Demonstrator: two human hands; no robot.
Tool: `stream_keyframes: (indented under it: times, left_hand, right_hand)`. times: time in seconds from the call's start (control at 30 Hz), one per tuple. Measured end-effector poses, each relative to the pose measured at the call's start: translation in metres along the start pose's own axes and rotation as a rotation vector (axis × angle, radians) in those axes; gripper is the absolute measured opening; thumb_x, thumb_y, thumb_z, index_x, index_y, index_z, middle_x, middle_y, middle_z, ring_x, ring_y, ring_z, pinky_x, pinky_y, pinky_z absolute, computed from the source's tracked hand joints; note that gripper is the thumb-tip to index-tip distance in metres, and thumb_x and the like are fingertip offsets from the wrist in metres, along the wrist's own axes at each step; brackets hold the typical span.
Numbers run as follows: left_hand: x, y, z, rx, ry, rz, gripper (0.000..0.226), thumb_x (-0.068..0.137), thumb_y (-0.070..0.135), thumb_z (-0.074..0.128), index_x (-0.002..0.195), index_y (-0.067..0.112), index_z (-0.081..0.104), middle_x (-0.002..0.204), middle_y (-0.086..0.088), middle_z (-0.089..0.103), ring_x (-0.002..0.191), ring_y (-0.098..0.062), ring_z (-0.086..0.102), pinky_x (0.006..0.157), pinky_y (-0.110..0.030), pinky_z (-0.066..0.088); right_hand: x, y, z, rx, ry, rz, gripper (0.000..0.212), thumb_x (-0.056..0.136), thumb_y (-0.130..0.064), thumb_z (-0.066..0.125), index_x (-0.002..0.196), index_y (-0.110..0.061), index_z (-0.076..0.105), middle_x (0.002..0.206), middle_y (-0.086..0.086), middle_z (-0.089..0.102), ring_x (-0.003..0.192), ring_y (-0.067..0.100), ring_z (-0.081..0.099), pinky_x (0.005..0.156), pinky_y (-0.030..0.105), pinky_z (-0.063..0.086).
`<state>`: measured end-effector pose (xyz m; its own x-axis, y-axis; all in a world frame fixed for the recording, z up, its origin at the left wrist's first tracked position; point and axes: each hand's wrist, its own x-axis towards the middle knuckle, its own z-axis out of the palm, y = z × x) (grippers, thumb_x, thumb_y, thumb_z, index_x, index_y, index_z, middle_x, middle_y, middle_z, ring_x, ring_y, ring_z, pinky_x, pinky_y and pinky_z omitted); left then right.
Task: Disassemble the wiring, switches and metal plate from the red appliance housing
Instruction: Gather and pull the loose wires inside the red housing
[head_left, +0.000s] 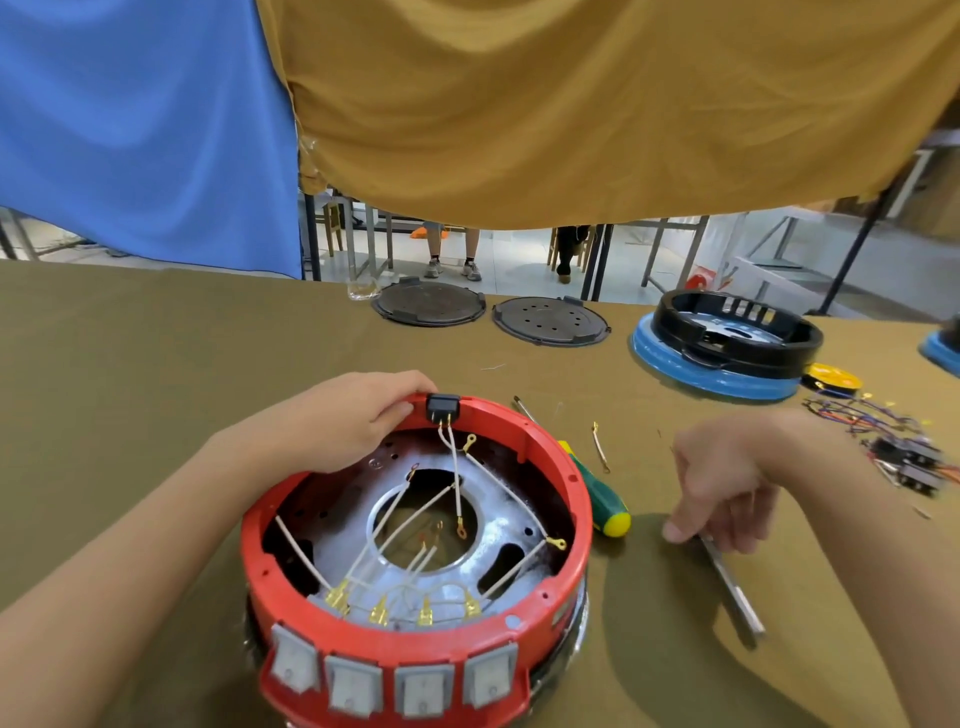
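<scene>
Housing: the red appliance housing (415, 530) sits low in the centre of the frame on the olive-cloth surface (156, 364).
Inside: a metal plate (498, 525) with a round hole, crossed by white wires (410, 519) ending in brass terminals.
Switches: four grey switches (389, 680) line the near wall; a black socket (442, 406) sits on the far rim.
Left hand: the left hand (353, 421) grips the far rim beside the socket.
Right hand: the right hand (722, 483) pinches a slim metal tool (732, 592), its fingers (675, 531) curled downward.
Between: a green-and-yellow screwdriver (597, 493) lies just right of the housing.
Upper right: a black-and-blue housing (727, 348) and loose wiring (883, 436).
</scene>
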<state>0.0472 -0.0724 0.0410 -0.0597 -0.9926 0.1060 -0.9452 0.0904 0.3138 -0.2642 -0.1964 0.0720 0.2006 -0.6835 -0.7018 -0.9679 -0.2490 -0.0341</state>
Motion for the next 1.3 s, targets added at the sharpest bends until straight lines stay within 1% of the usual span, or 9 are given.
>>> stream_keyframes:
  times: [0.27,0.43,0.53,0.63,0.77,0.93,1.07,1.17,1.3]
  left_hand:
    - [-0.005,0.013,-0.007,-0.014,-0.042,-0.048,0.028,0.106,0.02,0.041,0.126,0.032,0.054,0.114,0.004,0.065,0.103,-0.019,0.059,0.095,-0.036,0.043]
    - [-0.011,0.029,-0.015,0.034,-0.124,-0.037,0.025,0.104,0.025,0.044,0.125,0.036,0.054,0.106,0.006,0.066,0.09,-0.017,0.063,0.09,-0.035,0.048]
    - [-0.015,0.034,-0.014,0.032,-0.125,-0.022,0.024,0.102,0.03,0.049,0.124,0.036,0.055,0.108,0.007,0.064,0.097,-0.015,0.062,0.093,-0.035,0.047]
    - [-0.017,0.034,-0.01,-0.063,-0.044,0.053,0.029,0.098,0.028,0.057,0.126,0.035,0.054,0.12,0.012,0.058,0.112,-0.004,0.055,0.097,-0.021,0.042]
    - [-0.015,0.034,-0.013,-0.2,0.006,0.121,0.023,0.093,0.027,0.066,0.107,0.041,0.054,0.114,0.025,0.059,0.109,0.011,0.056,0.082,-0.009,0.041]
    - [-0.01,0.029,-0.002,-0.191,0.071,0.195,0.012,0.088,0.021,0.069,0.089,0.03,0.062,0.1,0.013,0.064,0.094,-0.003,0.061,0.089,-0.031,0.049]
    - [-0.01,0.024,0.003,-0.17,0.115,0.227,0.012,0.09,0.026,0.069,0.089,0.033,0.06,0.093,0.013,0.066,0.086,-0.007,0.063,0.083,-0.03,0.05]
    - [-0.009,0.025,0.003,-0.187,0.117,0.208,0.014,0.09,0.029,0.069,0.093,0.033,0.056,0.092,0.015,0.066,0.086,-0.004,0.064,0.08,-0.023,0.049]
    - [-0.006,0.029,-0.004,-0.182,0.062,0.175,0.014,0.088,0.027,0.071,0.093,0.031,0.058,0.095,0.018,0.065,0.088,-0.003,0.063,0.08,-0.02,0.048]
  right_hand:
    - [-0.019,0.015,0.035,0.099,0.065,0.048,0.028,0.09,-0.022,0.073,0.085,0.003,0.064,0.059,0.009,0.07,0.05,0.017,0.068,0.05,0.024,0.054]
    - [-0.043,0.026,0.044,0.15,0.164,-0.117,0.029,0.1,-0.016,0.047,0.104,0.009,0.062,0.074,0.013,0.071,0.061,0.023,0.068,0.053,0.028,0.057]
    - [-0.058,0.021,0.041,0.287,0.338,-0.328,0.029,0.106,-0.028,0.035,0.106,-0.004,0.052,0.077,0.006,0.072,0.067,0.02,0.07,0.058,0.031,0.06]
    - [-0.065,-0.006,0.037,0.357,0.605,-0.606,0.025,0.105,-0.037,0.037,0.098,-0.021,0.055,0.071,-0.01,0.06,0.056,0.01,0.059,0.054,0.03,0.057]
    - [-0.051,-0.056,0.036,0.259,0.782,-0.878,0.017,0.101,-0.039,0.05,0.091,-0.033,0.063,0.067,-0.023,0.058,0.062,-0.006,0.053,0.057,0.013,0.04]
    - [-0.021,-0.075,0.031,0.204,0.8,-0.93,0.014,0.098,-0.036,0.056,0.102,-0.031,0.069,0.093,-0.018,0.068,0.087,-0.002,0.062,0.079,0.024,0.051]
    - [-0.007,-0.07,0.036,0.277,0.823,-1.02,0.014,0.092,-0.028,0.062,0.096,-0.032,0.075,0.08,-0.01,0.072,0.074,0.01,0.066,0.069,0.031,0.053]
    - [-0.002,-0.071,0.039,0.256,0.861,-1.046,0.012,0.088,-0.027,0.064,0.093,-0.032,0.074,0.064,-0.01,0.066,0.057,0.01,0.059,0.053,0.021,0.045]
    - [-0.004,-0.074,0.038,0.165,0.893,-1.039,0.013,0.088,-0.029,0.062,0.091,-0.027,0.075,0.069,-0.014,0.066,0.064,0.007,0.06,0.057,0.023,0.048]
